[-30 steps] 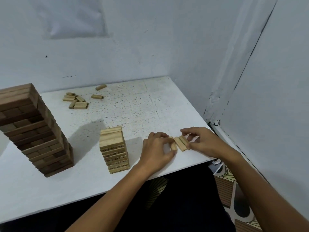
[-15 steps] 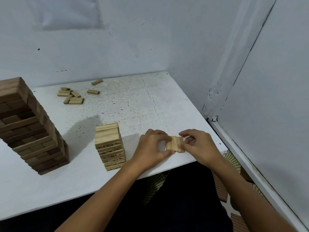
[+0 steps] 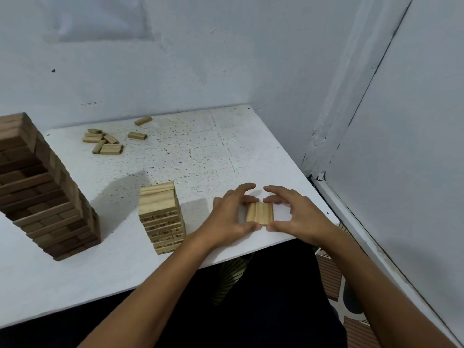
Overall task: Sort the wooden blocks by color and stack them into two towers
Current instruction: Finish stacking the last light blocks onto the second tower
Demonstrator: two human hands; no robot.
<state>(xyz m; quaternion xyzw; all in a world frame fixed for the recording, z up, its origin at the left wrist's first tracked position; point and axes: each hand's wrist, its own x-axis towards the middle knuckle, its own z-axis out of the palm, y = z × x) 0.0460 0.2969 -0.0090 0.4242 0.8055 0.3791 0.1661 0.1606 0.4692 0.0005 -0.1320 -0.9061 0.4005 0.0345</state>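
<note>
- Three light wooden blocks (image 3: pixel 259 214) lie flat and side by side on the white bench (image 3: pixel 200 151), near its front edge, their long sides touching so they form one small square.
- The left hand (image 3: pixel 229 217) frames this row from the left: its fingers curl over the far ends and its thumb presses against the near ends, so it grasps the set.
- The right hand (image 3: pixel 297 214) mirrors it from the right, fingers curved over the far side and thumb tip at the near right corner, also grasping the set.
- The two thumbs nearly meet at the near edge of the row.
- Just left of the hands stands a short tower of light blocks (image 3: pixel 162 218), with dark printed marks on its lower layers.
- Farther left, well apart, rises a taller tower of dark brown blocks (image 3: pixel 37 189), cut off by the left edge of the view.
- A scatter of loose light blocks (image 3: pixel 104 143) lies at the back of the bench near the wall, two of them a little apart to the right.
</note>
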